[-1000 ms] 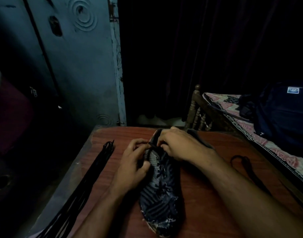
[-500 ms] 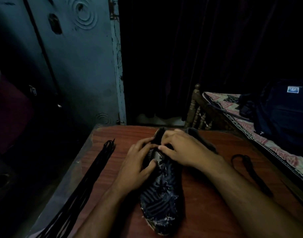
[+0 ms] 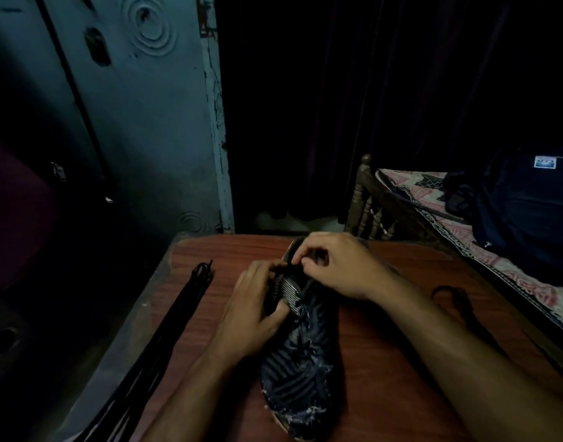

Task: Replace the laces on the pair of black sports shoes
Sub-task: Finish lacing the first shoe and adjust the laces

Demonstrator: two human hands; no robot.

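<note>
At shoe (image 3: 300, 371) collar, both hands' fingers curled, pinching lace.

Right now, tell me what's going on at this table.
A person is working on a black patterned sports shoe lying on a wooden table, toe toward them. The left hand grips the shoe's side near the tongue, and the right hand pinches at the top of the lacing by the collar. A bundle of long black laces lies along the table's left edge, and another loose black lace lies to the right.
</note>
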